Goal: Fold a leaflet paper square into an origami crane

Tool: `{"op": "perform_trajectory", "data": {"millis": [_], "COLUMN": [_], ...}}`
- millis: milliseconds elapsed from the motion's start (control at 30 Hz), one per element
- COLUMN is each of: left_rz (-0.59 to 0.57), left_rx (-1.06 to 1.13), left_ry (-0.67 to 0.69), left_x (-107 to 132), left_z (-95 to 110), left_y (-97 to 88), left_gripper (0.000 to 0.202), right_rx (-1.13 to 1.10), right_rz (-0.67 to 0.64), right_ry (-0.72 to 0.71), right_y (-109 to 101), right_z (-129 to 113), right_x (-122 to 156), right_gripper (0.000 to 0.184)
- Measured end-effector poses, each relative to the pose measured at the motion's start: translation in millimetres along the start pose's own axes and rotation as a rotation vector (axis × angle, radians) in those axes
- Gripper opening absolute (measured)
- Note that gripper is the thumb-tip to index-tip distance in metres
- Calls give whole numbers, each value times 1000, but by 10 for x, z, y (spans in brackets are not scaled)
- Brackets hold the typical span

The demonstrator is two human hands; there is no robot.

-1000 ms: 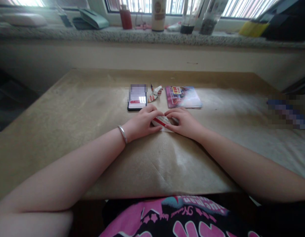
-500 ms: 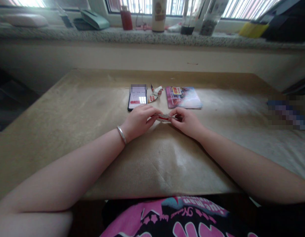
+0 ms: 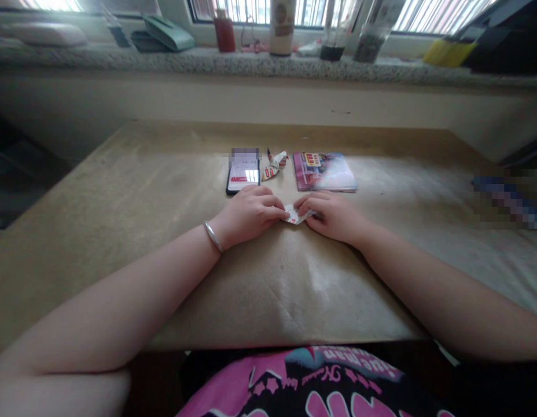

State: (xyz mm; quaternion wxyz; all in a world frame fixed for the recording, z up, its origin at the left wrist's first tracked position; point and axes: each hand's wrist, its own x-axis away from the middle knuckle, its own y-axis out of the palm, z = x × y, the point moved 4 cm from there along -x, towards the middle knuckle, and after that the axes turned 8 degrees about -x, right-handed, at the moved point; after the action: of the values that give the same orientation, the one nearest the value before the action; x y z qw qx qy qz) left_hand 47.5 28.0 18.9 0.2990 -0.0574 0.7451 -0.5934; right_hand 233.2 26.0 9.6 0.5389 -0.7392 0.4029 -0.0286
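A small folded piece of printed paper (image 3: pixel 296 215), white with red marks, lies low over the table between my hands. My left hand (image 3: pixel 256 209), with a silver bangle at the wrist, has its fingers closed on the paper's left edge. On the right side, the fingers of my right hand (image 3: pixel 331 214) are bent over the paper and grip it; they hide part of it. Just beyond my hands a folded paper bird (image 3: pixel 275 165) rests between a phone (image 3: pixel 245 172) with a lit screen and a stack of colourful printed sheets (image 3: pixel 324 172).
The table (image 3: pixel 164 191) has a tan cover. At the far right lies a blurred blue item (image 3: pixel 511 200). Along the granite windowsill (image 3: pixel 242 62) stand a red bottle (image 3: pixel 224 33), a pale bottle (image 3: pixel 281 29), a green case (image 3: pixel 168 35) and other containers.
The paper has tipped from nearly edge-on to lying flatter, so its white face shows. My right hand has shifted slightly, its fingers now over the paper.
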Motion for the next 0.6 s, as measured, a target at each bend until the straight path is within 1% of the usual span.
{"op": "perform_trajectory", "data": {"millis": [100, 233, 367, 467, 600], "left_rz": [-21, -20, -31, -14, -9], "left_rx": [-4, -7, -9, -39, -123], "left_ry": [-3, -21, -29, -31, -130], "left_x": [8, 16, 4, -6, -3], "left_z": [7, 3, 2, 4, -8], "left_y": [9, 27, 25, 13, 15], "left_gripper": [24, 24, 24, 24, 22], "right_rx": [-52, -76, -17, 18, -15], "right_rz": [-23, -39, -34, -12, 10], "right_ry": [35, 40, 78, 99, 84], "right_y": [3, 12, 34, 40, 35], "right_z": [-7, -25, -2, 22, 15], "right_x": [13, 12, 2, -8, -31], "right_gripper": [18, 18, 20, 21, 14]}}
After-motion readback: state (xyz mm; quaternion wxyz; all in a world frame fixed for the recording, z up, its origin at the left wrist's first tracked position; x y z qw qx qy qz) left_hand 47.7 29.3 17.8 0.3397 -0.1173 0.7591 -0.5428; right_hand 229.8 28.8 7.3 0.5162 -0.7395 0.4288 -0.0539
